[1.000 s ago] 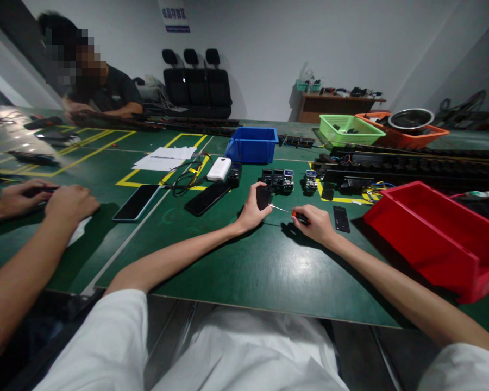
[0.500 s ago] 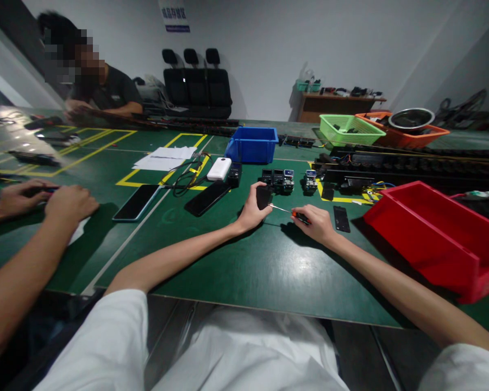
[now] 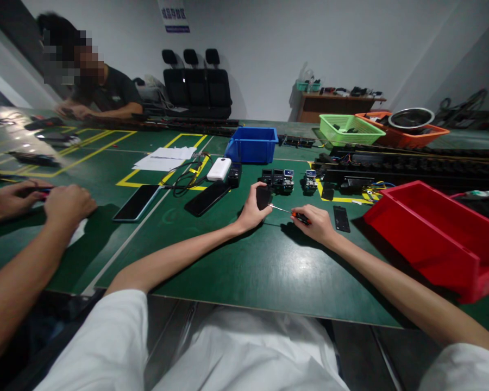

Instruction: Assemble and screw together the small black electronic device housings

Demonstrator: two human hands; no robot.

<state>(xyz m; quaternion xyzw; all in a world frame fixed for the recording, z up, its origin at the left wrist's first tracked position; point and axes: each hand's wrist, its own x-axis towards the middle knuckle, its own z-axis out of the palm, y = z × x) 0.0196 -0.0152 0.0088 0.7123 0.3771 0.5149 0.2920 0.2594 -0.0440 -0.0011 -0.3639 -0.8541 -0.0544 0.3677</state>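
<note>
My left hand (image 3: 252, 210) is closed around a small black box-like part (image 3: 263, 197), held up over the green table. In my right hand (image 3: 318, 221) is a screwdriver (image 3: 300, 217) with an orange and black handle. Its thin metal shaft points left, and the tip reaches the black part near my left thumb; whether it sits in a screw is too small to tell. Just behind my left hand stand several small electronic modules (image 3: 277, 180), with one more module (image 3: 310, 181) to their right. A flat black plate (image 3: 342, 219) lies right of my right hand.
A red bin (image 3: 427, 239) stands at the right, a blue bin (image 3: 252, 145) at the back. Two phones (image 3: 137, 203) (image 3: 207, 198) and a white power bank (image 3: 219, 169) lie left. A co-worker's hands (image 3: 44, 203) work at far left; another person (image 3: 101, 92) sits across.
My hands, the black part and the screwdriver look unmoved. The person across has shifted their hands slightly, and the co-worker's hands at left have moved a little.
</note>
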